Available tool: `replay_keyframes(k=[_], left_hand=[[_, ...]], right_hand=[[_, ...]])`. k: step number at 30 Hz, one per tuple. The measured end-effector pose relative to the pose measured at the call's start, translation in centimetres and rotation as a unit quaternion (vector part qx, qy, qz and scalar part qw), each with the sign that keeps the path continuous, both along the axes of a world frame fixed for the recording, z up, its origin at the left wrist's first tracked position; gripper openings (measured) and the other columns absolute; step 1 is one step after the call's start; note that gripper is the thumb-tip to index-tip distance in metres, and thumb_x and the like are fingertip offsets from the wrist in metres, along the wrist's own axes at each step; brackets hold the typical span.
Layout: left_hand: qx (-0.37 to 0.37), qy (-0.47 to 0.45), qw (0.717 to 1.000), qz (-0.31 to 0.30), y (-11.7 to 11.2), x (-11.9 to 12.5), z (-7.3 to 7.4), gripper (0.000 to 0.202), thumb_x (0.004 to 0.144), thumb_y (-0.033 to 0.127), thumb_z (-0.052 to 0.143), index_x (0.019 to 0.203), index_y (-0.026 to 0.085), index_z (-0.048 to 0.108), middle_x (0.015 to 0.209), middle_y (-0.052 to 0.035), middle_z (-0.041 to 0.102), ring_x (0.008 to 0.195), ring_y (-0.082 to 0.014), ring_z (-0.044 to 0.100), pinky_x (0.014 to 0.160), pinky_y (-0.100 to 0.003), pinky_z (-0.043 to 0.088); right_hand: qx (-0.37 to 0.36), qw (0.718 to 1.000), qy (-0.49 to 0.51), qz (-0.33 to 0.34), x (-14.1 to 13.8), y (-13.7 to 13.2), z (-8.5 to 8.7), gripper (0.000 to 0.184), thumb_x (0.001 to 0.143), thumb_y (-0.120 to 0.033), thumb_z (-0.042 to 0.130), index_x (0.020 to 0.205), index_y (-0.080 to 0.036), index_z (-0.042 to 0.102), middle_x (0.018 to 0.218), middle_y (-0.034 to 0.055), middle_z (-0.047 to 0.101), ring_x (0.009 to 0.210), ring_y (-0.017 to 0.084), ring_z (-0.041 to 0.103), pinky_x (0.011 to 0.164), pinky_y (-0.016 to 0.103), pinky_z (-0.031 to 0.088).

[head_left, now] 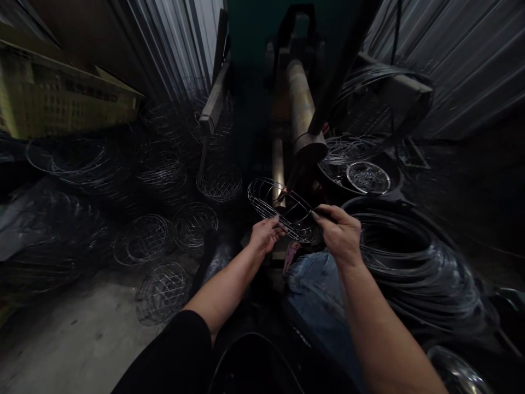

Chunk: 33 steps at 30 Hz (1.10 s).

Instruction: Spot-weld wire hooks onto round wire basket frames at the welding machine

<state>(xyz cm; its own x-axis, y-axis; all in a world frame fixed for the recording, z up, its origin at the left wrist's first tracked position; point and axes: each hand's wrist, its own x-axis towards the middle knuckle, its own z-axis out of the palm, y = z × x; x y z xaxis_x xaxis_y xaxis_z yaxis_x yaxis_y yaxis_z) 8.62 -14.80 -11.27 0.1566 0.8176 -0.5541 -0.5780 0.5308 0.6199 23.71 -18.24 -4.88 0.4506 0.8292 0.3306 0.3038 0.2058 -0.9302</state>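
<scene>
A round wire basket (262, 198) is held tilted in front of me, around the lower rod of a welding machine (278, 164). My left hand (266, 234) grips its near lower side, with the thumb on top and some fingers under the wires. My right hand (340, 230) pinches at the basket's right edge; a thin wire seems to be between thumb and finger, but I cannot make out its far end. Above the basket, the machine's thick upper cylinder (303, 109) points toward me, and a thin electrode tip comes down close to the wires.
Finished-looking wire baskets (164, 293) lie on the floor at left, with stacks (162, 169) behind. A yellow crate (69, 93) stands at upper left. On the right are a large wire coil (422, 268) and a metal bowl of small wire pieces (368, 178).
</scene>
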Motion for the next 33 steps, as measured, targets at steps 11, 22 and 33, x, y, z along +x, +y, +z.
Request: replay_keyframes(k=[11,22,33], left_hand=[[0.593,0.528,0.608,0.015,-0.9,-2.2,-2.6,0.038,0.073,0.026,0.070,0.111,0.031,0.069,0.126,-0.0086,0.057,0.129,-0.0315,0.042,0.108,-0.044,0.030],[0.648,0.574,0.473,0.165,0.6,-2.1,-3.2,0.035,0.079,0.026,0.067,0.113,0.023,0.064,0.127,-0.0127,0.051,0.126,-0.0300,0.043,0.098,-0.044,0.043],[0.639,0.555,0.514,0.139,1.9,-3.1,-3.5,0.023,0.083,0.029,0.064,0.105,0.027,0.068,0.123,-0.0091,0.051,0.118,-0.0240,0.046,0.097,-0.041,0.044]], right_hand=[[-0.083,0.989,0.122,0.029,1.4,-0.4,0.5,0.026,0.052,-0.029,0.082,0.075,-0.019,0.075,0.067,0.0024,0.067,0.059,0.016,0.058,0.055,0.028,0.046],[-0.086,0.989,0.115,0.021,-1.9,-0.8,2.6,0.018,0.058,-0.027,0.080,0.071,-0.018,0.072,0.064,-0.0009,0.063,0.059,0.014,0.055,0.056,0.026,0.044],[-0.090,0.979,0.179,0.024,-2.5,0.3,3.3,0.022,0.051,-0.024,0.082,0.069,-0.017,0.072,0.061,-0.0012,0.062,0.055,0.012,0.052,0.051,0.024,0.041]])
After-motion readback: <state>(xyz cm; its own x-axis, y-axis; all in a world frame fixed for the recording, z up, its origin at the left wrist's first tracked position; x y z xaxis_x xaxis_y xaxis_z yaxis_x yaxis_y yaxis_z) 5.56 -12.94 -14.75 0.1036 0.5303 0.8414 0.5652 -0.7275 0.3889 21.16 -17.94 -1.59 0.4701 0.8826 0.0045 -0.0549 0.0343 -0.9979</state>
